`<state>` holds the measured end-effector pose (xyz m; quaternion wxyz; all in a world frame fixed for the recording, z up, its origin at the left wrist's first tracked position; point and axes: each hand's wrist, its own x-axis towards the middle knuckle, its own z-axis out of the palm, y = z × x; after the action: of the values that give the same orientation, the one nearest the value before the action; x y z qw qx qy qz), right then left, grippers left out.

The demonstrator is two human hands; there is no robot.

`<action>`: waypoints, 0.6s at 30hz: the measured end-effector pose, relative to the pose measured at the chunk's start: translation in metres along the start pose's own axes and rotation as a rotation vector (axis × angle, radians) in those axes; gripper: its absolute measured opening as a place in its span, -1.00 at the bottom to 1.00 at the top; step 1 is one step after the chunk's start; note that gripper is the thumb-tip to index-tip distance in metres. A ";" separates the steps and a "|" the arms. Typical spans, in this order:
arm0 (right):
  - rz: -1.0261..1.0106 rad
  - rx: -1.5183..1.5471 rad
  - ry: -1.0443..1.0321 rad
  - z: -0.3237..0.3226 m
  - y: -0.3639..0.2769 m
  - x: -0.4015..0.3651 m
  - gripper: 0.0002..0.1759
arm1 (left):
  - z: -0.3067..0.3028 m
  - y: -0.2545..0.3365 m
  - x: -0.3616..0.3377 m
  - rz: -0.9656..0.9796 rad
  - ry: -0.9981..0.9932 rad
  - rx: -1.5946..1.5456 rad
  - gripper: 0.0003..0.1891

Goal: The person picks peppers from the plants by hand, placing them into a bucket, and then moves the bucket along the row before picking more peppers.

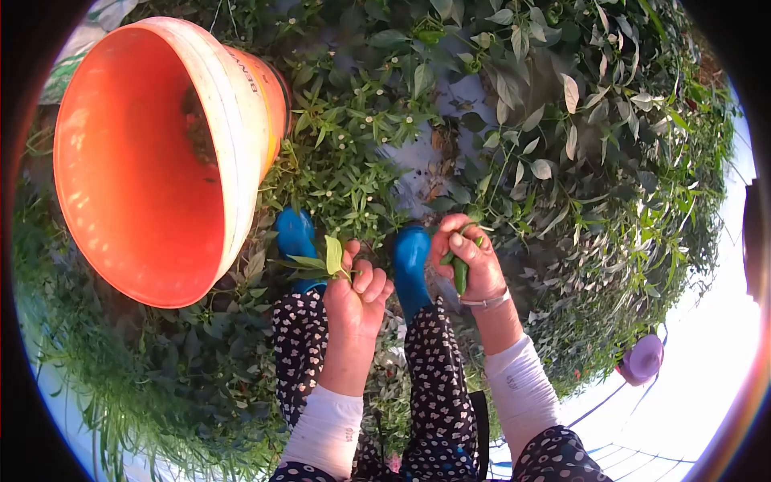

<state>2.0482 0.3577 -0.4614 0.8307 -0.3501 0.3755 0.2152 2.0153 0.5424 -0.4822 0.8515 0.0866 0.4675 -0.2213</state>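
My left hand (353, 301) is closed, its fingers curled around a small sprig of green leaves (332, 255) that pokes out on its left side. To its right, my right hand (484, 277) is wrapped around green peppers (460, 275). Their lower ends show between the thumb and palm; how many there are is partly hidden by the fingers. Both hands are held above the plants, just in front of my body. A large orange bucket (238, 145) lies tilted at the upper left, its mouth facing me, with something dark deep inside.
Leafy pepper plants (530, 104) spread on the right, and low weeds with small white flowers (353, 140) grow in the middle. Pale ground sheeting (418, 165) shows between them. My blue boots (412, 257) stand among the plants. A purple container (642, 359) is at the lower right.
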 end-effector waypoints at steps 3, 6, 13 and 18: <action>-0.299 -0.093 0.414 -0.018 -0.006 0.048 -0.48 | 0.042 -0.007 -0.007 -0.074 0.209 0.047 -0.61; -0.384 -0.092 0.502 -0.036 -0.021 0.099 -0.45 | 0.020 -0.007 -0.007 -0.144 0.263 0.261 -0.49; -0.354 0.239 0.416 -0.035 -0.048 0.116 -0.68 | 0.024 -0.001 -0.007 -0.162 0.313 0.323 -0.45; -0.253 0.231 0.163 -0.024 -0.039 0.066 -0.69 | 0.019 -0.004 -0.008 -0.178 0.257 0.292 -0.51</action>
<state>2.1022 0.3207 -0.5070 0.8527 -0.3130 0.4167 0.0352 2.0240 0.5347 -0.4648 0.7404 0.1950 0.5409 -0.3481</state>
